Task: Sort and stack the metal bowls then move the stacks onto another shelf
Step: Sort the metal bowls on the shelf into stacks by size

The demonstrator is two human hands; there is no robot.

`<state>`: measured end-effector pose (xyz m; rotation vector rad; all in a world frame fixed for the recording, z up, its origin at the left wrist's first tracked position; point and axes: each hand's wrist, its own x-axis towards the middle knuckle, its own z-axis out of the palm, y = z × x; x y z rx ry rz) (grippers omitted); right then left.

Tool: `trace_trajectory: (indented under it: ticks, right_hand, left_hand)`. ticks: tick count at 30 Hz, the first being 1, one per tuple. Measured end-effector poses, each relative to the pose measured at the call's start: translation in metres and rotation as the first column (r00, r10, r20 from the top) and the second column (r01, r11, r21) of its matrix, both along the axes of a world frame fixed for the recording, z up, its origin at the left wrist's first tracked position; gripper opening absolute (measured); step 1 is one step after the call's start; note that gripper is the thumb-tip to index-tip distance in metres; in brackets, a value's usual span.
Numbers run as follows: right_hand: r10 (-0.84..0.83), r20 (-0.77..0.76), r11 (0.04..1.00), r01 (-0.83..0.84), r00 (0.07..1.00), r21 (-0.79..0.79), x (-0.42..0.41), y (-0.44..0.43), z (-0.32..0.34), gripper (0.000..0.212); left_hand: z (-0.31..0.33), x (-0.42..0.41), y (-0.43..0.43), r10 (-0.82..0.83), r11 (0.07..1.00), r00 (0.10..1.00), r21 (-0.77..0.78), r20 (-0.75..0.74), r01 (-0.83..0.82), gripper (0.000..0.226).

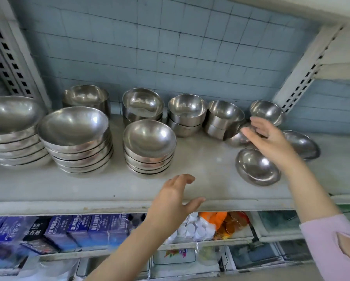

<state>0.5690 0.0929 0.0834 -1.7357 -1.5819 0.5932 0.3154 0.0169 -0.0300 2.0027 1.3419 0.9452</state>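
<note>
My right hand (271,138) open with fingers spread above loose bowls (257,167) at the shelf's (206,169) right end, my left hand (174,199) open and empty at its front edge, stacked bowls (148,149) standing to the left.

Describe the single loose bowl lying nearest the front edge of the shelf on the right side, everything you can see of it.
The loose bowl is shiny metal, shallow and round, with a smooth reflective inside and a thin rim. It sits alone and unstacked on the pale shelf, tipped so its opening faces up and toward the camera. It looks empty. The right hand reaches over its far rim toward the bowls behind; whether it touches the bowl cannot be told.
</note>
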Motion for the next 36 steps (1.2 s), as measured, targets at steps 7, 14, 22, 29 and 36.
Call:
trace_trajectory:
  ticks: [7,14,22,29,36]
  right_hand:
    - [0.038,0.174,0.995,-0.021,0.984,-0.101,0.062,0.035,0.003,0.091]
    - [0.136,0.305,0.979,-0.081,0.943,-0.187,0.074,0.074,-0.010,0.089]
    - [0.157,0.360,0.987,-0.133,0.920,-0.091,0.073,0.081,-0.021,0.092]
    - [0.116,0.179,0.993,-0.112,0.977,-0.032,0.082,0.053,-0.005,0.097]
    - [0.179,-0.400,0.983,-0.175,0.899,0.048,0.045,0.006,-0.007,0.110]
  left_hand:
    - [-0.001,0.122,0.060,-0.124,0.957,0.992,-0.259,0.034,0.128,0.101]
    - [-0.012,0.162,0.077,-0.038,0.972,0.994,-0.229,0.107,0.062,0.102]
    - [-0.013,0.164,0.075,-0.026,0.978,0.993,-0.205,0.115,0.050,0.096]
    - [-0.006,0.158,0.069,0.007,0.971,0.990,-0.237,0.143,0.027,0.101]
    - [-0.002,0.069,0.022,0.300,0.952,0.914,-0.146,0.273,-0.269,0.059]
